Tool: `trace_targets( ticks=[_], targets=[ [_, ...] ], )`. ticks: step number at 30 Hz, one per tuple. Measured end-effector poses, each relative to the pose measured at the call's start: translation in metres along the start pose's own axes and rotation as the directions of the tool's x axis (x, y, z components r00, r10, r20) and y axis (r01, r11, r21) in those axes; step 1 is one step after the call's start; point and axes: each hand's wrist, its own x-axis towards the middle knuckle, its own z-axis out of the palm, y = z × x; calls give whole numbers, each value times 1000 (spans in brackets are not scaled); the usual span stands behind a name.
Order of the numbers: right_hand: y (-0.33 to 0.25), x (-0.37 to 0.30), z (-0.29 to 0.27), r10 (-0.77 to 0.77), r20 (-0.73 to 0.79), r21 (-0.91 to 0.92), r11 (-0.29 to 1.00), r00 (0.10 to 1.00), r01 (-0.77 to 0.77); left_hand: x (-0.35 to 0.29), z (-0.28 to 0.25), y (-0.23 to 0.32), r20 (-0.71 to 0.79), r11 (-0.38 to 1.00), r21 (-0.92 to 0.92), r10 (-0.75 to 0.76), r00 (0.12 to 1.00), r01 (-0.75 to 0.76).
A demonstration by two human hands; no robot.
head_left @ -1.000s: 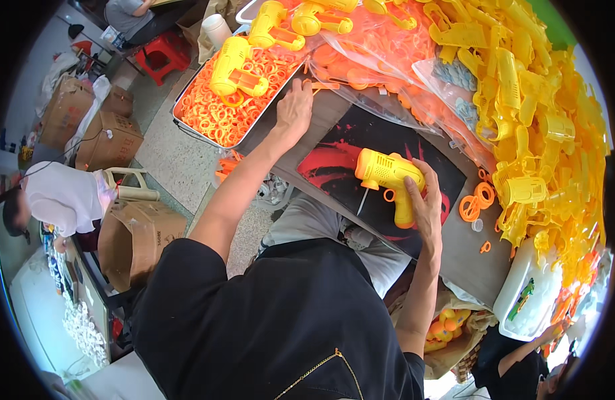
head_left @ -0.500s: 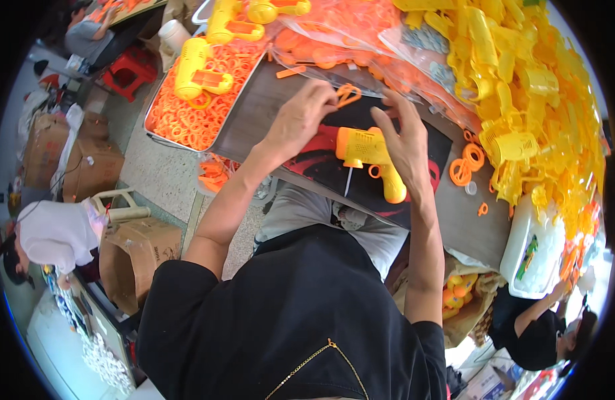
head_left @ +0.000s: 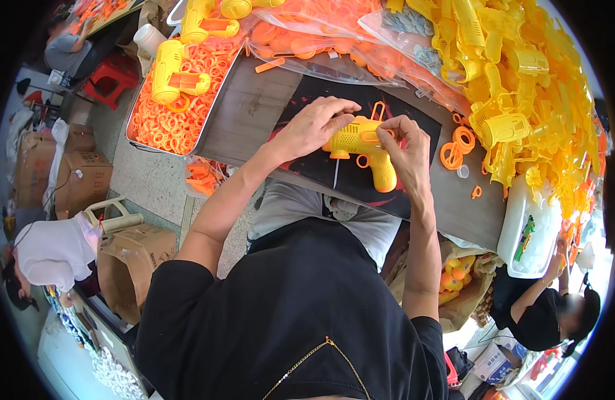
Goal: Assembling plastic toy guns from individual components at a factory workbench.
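Note:
A yellow toy gun (head_left: 382, 175) with an orange front end and orange trigger lies on a dark mat, its grip toward me. My left hand (head_left: 314, 128) is over its front end, fingers stretched out and thumb apart. At the gun's rear, my right hand (head_left: 409, 143) has thumb and forefinger pinched at one end of a flat orange loop piece (head_left: 370, 135) against the gun's side. Another slim orange loop (head_left: 379, 107) sticks up beyond the gun's top edge. A thin pale rod (head_left: 336, 175) shows below the muzzle.
A metal tray (head_left: 206, 127) of orange rings stands left, with yellow gun bodies (head_left: 169, 73) on top. Bags of orange parts (head_left: 307, 43) lie at the back. Yellow shells (head_left: 514, 87) pile up at the right, near orange rings (head_left: 451, 155) and a white tub (head_left: 511, 250). Other people sit nearby.
My left hand has come down to the gun's front and no longer holds the orange loop piece. My right hand has closed into a pinch at the gun's rear.

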Motion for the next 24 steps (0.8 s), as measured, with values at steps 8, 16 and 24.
trace_targets(
  ticks=[8, 16, 24],
  targets=[
    [-1, -9, 13, -43, -152, -58, 998, 987, 34, 24, 21, -5, 182, 998, 23, -61, 981, 58],
    [22, 24, -20, -73, -333, -364, 930, 940, -57, 22, 16, -2, 193, 994, 19, -111, 975, 109],
    [120, 87, -13, -292, -2, -899, 419, 956, 126, 24, 20, 1, 222, 991, 49, -129, 966, 121]
  ],
)
